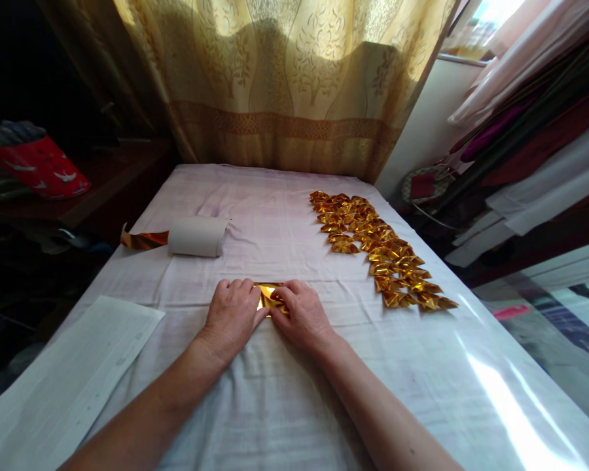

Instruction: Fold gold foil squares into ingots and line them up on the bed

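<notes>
A piece of gold foil paper [268, 297] lies on the cloth-covered table in front of me, partly hidden by my fingers. My left hand [232, 309] grips its left end, fingers bent over the far edge and thumb at the near edge. On the right end my right hand [302, 313] has its fingers and thumb closed on the foil. Off to the right, several folded gold foil pieces [392, 248] lie in slanting rows. Beyond my left hand rests a curled grey-white sheet [196, 237], with an orange-gold foil strip [147, 241] sticking out of its left side.
White printed paper [73, 376] covers the near left part of the table [269, 196]. A patterned curtain [285, 78] hangs at the far edge. At left, a red container [42, 167] stands on a dark desk. Clothes [535, 144] hang to the right.
</notes>
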A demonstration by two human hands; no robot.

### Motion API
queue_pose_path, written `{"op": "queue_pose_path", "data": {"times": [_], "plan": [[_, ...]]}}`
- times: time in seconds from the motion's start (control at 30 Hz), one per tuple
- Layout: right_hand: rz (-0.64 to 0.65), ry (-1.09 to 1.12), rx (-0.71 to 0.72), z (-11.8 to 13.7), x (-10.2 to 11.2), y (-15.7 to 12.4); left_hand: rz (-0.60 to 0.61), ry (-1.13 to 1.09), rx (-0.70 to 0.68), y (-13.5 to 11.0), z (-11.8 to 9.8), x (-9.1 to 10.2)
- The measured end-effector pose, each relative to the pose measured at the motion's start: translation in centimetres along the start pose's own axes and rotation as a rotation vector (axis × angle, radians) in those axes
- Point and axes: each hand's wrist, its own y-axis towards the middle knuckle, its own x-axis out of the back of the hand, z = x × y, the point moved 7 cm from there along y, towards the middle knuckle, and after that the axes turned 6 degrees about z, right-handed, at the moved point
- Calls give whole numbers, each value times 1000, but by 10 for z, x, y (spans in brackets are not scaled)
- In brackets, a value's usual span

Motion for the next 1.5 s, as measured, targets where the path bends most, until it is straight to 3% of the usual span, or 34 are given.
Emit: {"op": "queue_pose_path", "data": {"times": [0.5,0.8,0.97,1.13,1.5], "plan": [[-145,64,164,-29,-5,-27,108,37,45,1,-1,-2],[-153,58,127,-25,-2,-30,4,117,122,2,-11,-5],[-193,97,32,-22,2,-27,-14,76,125,1,-13,-6],[-197,84,10,-21,-3,-25,18,-18,118,-4,0,-10],[-208,105,50,-25,-4,-26,206,-308,43,-9,36,-26]]}}
